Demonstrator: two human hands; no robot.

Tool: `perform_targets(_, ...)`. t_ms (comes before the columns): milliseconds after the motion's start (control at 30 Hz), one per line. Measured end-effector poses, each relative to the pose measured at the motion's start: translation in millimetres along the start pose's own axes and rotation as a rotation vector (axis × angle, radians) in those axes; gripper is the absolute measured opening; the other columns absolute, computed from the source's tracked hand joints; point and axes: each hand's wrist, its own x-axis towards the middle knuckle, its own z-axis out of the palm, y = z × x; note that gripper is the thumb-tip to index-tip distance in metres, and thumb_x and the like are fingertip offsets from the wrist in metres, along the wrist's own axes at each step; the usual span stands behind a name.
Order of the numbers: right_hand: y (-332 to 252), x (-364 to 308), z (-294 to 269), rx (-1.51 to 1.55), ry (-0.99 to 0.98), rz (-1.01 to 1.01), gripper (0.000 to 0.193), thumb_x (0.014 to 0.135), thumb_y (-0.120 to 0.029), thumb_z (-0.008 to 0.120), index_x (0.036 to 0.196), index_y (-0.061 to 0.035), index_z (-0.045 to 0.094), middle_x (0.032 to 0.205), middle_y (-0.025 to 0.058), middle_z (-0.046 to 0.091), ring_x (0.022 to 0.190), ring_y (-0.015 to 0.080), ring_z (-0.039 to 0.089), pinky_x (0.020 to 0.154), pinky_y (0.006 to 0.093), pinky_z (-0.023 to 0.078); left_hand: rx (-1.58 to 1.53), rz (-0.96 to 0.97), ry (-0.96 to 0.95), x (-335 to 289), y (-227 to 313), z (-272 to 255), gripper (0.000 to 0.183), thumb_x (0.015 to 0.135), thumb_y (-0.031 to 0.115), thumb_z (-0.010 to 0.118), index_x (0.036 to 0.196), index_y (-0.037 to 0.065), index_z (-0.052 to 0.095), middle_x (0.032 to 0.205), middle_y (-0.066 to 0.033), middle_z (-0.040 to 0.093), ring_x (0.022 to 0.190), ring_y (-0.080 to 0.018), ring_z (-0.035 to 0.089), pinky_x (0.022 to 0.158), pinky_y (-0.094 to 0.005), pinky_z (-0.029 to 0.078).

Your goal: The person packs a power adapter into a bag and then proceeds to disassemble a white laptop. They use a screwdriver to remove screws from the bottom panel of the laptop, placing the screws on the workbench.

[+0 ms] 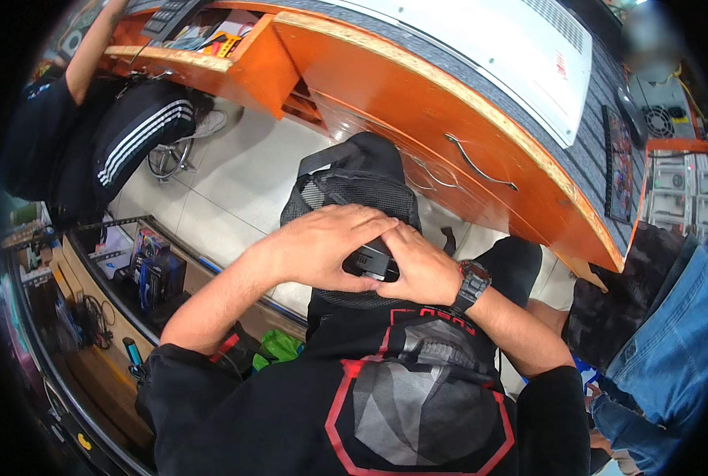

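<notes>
On my lap stands a dark grey and black mesh backpack point(374, 170). Over its near part my left hand point(330, 247) and my right hand point(424, 266) meet, thumbs and forefingers touching to make a ring. Through that gap shows part of a small black boxy object point(372, 260) with slots along it; its exact kind I cannot make out. Both hands curve round it, fingers closed, and hide most of its outline. A black watch point(471, 285) is on my right wrist.
An orange desk point(441, 119) with metal handles curves across the front, a white panel-like case point(481, 47) on top. A person in black point(124, 143) sits at the far left. Open shelving point(116, 333) with boxes is at my left; someone in jeans point(663, 341) is close on the right.
</notes>
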Motion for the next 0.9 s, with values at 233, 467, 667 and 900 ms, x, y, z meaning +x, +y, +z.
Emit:
perform_targets(233,39,-18,-45,0.676,0.018,0.316,0.044,0.094,-0.030,0.073,0.127,-0.0017,0.064,0.111,0.0130,0.068,0.101,0.0205,0.067,0.087,0.0318,0.053,0.047,-0.119,-0.089,-3,-1,18,0.092,0.071,0.042,0.087,0.145,0.004,0.048,0.127,-0.0148,0.059,0.120,-0.0331,0.055,0.106,-0.0415,0.042)
perform_targets(467,68,-25,-11,0.477,-0.061,0.545,0.039,0.094,-0.039,0.070,0.101,-0.0005,0.064,0.085,0.0096,0.071,0.076,0.0217,0.068,0.069,0.0361,0.052,0.077,-0.127,-0.147,2,10,16,0.090,0.068,0.034,0.088,0.144,0.007,0.049,0.128,-0.0142,0.060,0.120,-0.0330,0.057,0.103,-0.0419,0.045)
perform_targets(667,40,-29,-36,0.625,0.174,0.426,0.024,0.100,-0.023,0.061,0.098,0.0012,0.060,0.076,0.0080,0.065,0.064,0.0174,0.066,0.060,0.0321,0.051,0.040,-0.183,-0.176,3,0,15,0.088,0.067,0.031,0.086,0.143,0.005,0.049,0.124,-0.0171,0.061,0.114,-0.0368,0.061,0.097,-0.0440,0.049)
perform_targets(900,35,-35,-42,0.525,0.180,0.452,0.020,0.103,-0.020,0.060,0.101,0.0006,0.061,0.083,-0.0004,0.060,0.076,0.0061,0.059,0.067,0.0259,0.053,0.009,-0.219,-0.229,17,3,10,0.085,0.067,0.030,0.086,0.139,0.002,0.051,0.122,-0.0184,0.062,0.110,-0.0378,0.062,0.093,-0.0432,0.051)
